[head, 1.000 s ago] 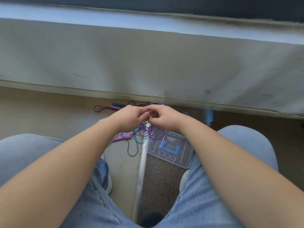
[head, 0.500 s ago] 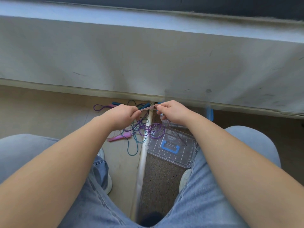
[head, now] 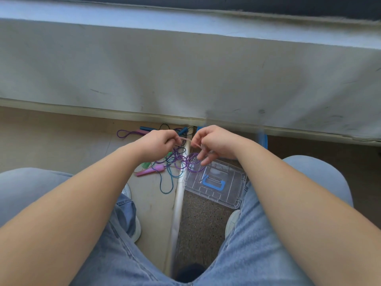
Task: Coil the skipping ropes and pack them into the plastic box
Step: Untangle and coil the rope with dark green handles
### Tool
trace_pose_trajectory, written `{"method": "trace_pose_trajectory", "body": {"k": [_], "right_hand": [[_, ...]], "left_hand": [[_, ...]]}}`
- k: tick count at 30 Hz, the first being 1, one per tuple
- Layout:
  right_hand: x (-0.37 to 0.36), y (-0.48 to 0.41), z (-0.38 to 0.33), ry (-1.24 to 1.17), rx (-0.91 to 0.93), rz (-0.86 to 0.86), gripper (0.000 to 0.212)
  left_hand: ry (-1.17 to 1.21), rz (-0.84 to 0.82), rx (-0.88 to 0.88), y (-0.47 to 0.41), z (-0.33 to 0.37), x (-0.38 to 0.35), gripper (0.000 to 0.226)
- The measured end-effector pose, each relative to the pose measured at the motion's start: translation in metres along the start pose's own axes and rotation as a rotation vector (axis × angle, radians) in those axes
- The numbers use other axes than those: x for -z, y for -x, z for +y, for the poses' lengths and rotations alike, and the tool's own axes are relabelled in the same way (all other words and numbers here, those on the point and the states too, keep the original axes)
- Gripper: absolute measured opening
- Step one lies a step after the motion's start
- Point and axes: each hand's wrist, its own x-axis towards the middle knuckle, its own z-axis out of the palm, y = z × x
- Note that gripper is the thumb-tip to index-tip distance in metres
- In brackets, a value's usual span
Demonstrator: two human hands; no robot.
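Above floor (head: 61, 141), centre: I see left hand (head: 158, 143) and right hand (head: 214, 142) now drawn apart, both pinching pale band (head: 184, 138). Purple rope (head: 186, 162) loose below, coiling not done.

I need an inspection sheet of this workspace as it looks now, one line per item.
Surface: beige floor left, dark speckled floor right, pale strip between.
Job's things: tangled purple skipping rope, teal skipping rope, pink handle, clear plastic lid with blue handle.
Clutter: small green object, unidentifiable.
Hands: left hand and right hand each pinch a thin pale band.
Cables: nothing seen.
Surroundings: scuffed grey wall ahead; knees in blue jeans.
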Motion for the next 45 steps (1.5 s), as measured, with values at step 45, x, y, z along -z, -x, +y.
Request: {"method": "trace_pose_trajectory", "body": {"k": [45], "right_hand": [[-0.048, -0.003, 0.006, 0.208, 0.079, -0.090, 0.032]], "left_hand": [[1.090, 0.163, 0.400, -0.008, 0.038, -0.009, 0.032]]}}
